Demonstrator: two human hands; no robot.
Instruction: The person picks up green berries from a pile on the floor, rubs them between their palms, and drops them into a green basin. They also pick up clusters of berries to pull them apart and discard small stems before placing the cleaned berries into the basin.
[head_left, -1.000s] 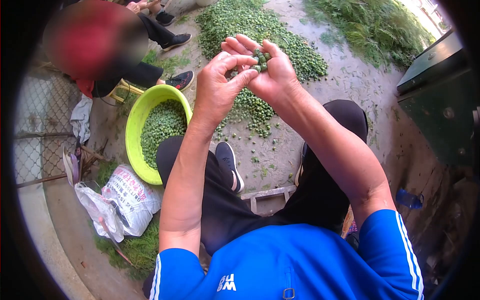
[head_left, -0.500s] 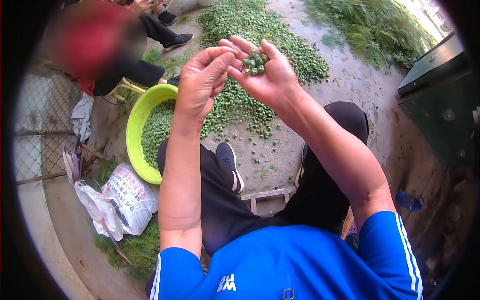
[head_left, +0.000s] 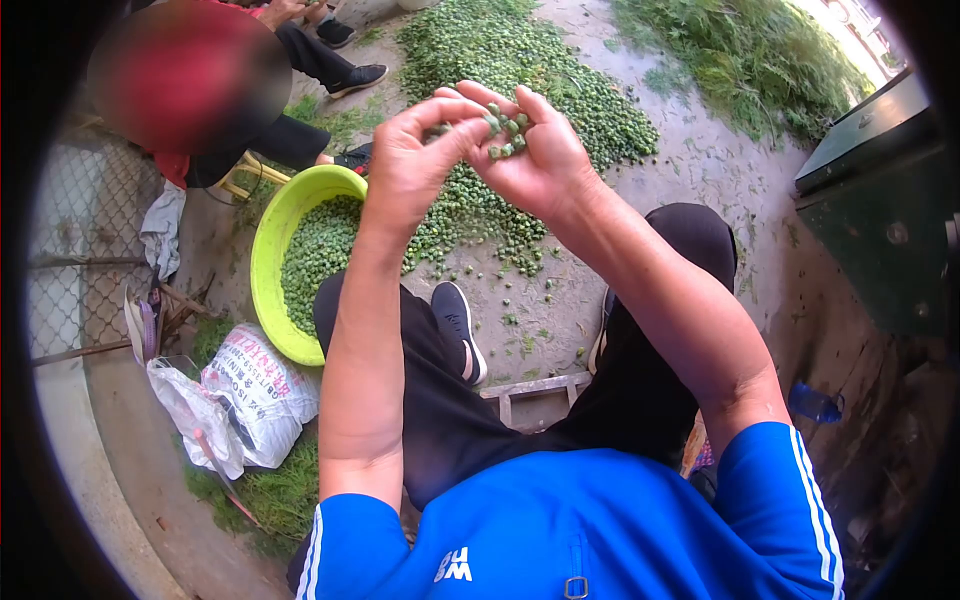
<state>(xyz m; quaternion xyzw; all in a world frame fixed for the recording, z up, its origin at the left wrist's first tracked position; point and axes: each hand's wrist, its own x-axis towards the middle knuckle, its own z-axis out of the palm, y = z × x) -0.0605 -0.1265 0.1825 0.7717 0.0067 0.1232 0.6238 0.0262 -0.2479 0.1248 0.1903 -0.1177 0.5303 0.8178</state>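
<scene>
- The left hand point(head_left: 400, 165) brings its thumb and forefinger close together at the edge of the handful; whether a piece is clamped between them, I cannot tell.
- The right hand point(head_left: 535, 155) is palm up, fingers apart and slightly curled, with several small green pods point(head_left: 508, 145) loose on it. A level, cupped palm should stop them rolling off.
- A light fingertip grip, one pod at a time, looks best; a hard squeeze might bruise them.
- Both hands are above the pile point(head_left: 510, 60) on the floor point(head_left: 660, 185), a good place to work, since anything dropped should land among the rest.
- The yellow-green basin point(head_left: 265, 265), partly filled with similar pods, sits beside the left knee point(head_left: 330, 300), within easy reach.
</scene>
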